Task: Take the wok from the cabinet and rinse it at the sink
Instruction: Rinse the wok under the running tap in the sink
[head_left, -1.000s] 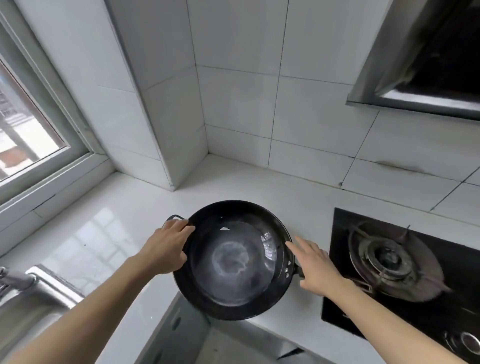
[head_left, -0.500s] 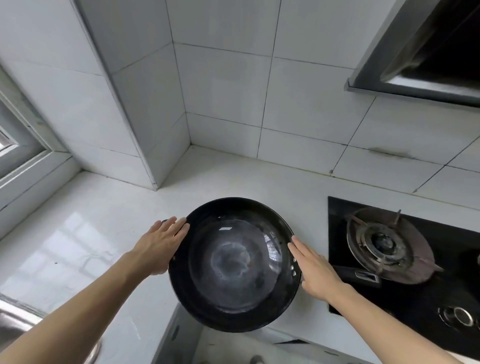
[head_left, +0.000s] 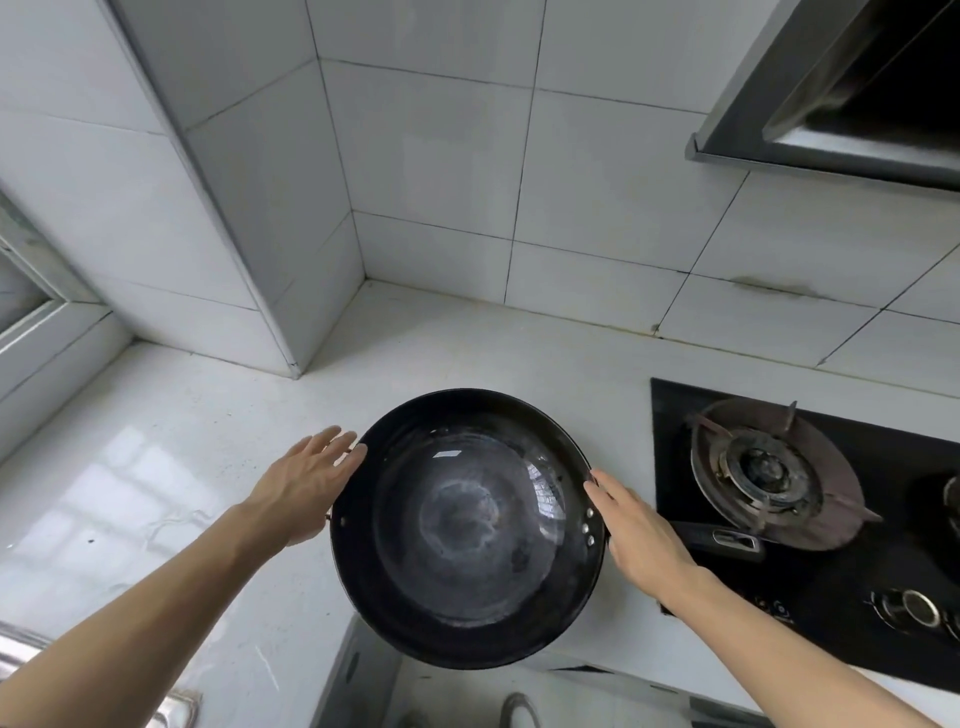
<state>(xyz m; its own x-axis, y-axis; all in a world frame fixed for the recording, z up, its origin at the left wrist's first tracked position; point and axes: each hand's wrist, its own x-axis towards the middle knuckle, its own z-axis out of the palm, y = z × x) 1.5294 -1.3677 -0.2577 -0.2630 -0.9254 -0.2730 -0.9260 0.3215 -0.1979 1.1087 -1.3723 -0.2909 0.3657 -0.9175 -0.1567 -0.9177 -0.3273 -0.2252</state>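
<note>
The black wok (head_left: 467, 525) sits in the middle on the white countertop (head_left: 171, 467), and its near side juts past the counter's front edge. Its long handle (head_left: 727, 540) points right, over the stove's edge. My left hand (head_left: 301, 488) lies against the wok's left rim with the fingers straight and spread, not curled around anything. My right hand (head_left: 639, 530) rests flat along the right rim above the handle's base, fingers extended. Neither hand grips the wok.
A black gas stove (head_left: 779, 467) with a burner lies right of the wok, under a range hood (head_left: 857, 104). The sink's steel edge (head_left: 176, 712) shows at the bottom left. A tiled wall corner and a window frame (head_left: 31, 322) border the counter.
My left hand has uncurled from the wok's small side handle and now lies straight against the rim. The view has shifted right, so the sink has almost left the frame.
</note>
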